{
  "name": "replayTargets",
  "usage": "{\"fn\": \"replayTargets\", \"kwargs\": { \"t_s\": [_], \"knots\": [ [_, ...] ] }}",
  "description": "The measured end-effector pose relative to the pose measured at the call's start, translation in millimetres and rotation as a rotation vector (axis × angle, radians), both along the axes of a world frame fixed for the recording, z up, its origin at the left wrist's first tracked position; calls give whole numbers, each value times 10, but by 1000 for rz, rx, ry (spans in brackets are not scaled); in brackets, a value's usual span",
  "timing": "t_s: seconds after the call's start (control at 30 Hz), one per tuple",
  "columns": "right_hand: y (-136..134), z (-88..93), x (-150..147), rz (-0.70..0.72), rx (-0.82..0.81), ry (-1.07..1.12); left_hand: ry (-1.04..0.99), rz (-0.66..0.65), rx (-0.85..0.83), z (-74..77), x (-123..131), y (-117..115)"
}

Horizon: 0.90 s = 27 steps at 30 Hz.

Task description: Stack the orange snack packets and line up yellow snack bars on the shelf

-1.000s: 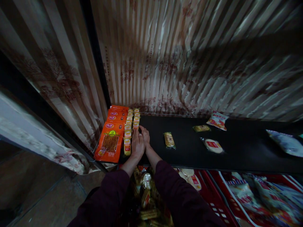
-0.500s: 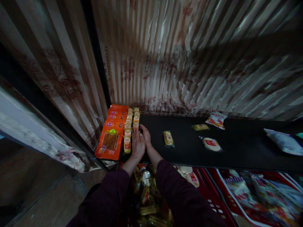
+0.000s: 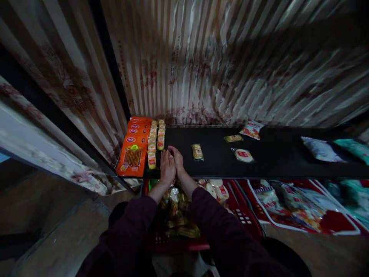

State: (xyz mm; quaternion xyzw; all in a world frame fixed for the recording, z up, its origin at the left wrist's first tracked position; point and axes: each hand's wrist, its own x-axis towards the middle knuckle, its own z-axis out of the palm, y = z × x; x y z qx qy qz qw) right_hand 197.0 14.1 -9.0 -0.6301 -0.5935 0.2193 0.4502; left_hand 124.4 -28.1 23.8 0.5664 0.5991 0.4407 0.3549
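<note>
My left hand is over the front part of the black shelf, its fingers stretched forward and close together. Right beside it, my right hand has its fingers extended and curving towards the left one. No item shows in either hand; the space between the palms is hidden. Just beyond my fingertips ends a short row of small yellow wrapped snack cakes. A longer row of the same snack cakes runs along its left. Orange snack bags lie overlapped at the shelf's left end.
Right of my hands lie wrapped biscuits, a round white cracker pack and a red-and-white bag. Below the shelf stand a red basket of snacks and another red basket of bags. A black post rises at left.
My hands have drawn back from the shorter row towards the shelf's front edge, uncovering its near end. The view has shifted, showing more of the baskets.
</note>
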Motion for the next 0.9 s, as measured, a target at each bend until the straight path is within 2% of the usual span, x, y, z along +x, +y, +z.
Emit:
{"fn": "replayTargets", "kwargs": {
  "t_s": [0.17, 0.33, 0.47, 0.57, 0.73, 0.9],
  "knots": [
    [-452, 134, 1, 13, 1, 49, -69, -60, 16, 35, -13, -374],
    [-1017, 171, 44, 87, 36, 114, -75, -122, 47, 21, -28, -890],
    [-1453, 33, 69, 58, 20, 139, -85, -167, 13, -120, -21, -1315],
    [-1677, -115, 72, 71, -23, 121, -81, -168, -46, -276, -14, -1542],
    [-1869, -336, 36, 67, -156, 75, -77, -151, -171, -512, -27, -1723],
    [-2016, -530, -39, 61, -274, 16, -102, -130, -301, -658, -121, -1792]
  ]
}}
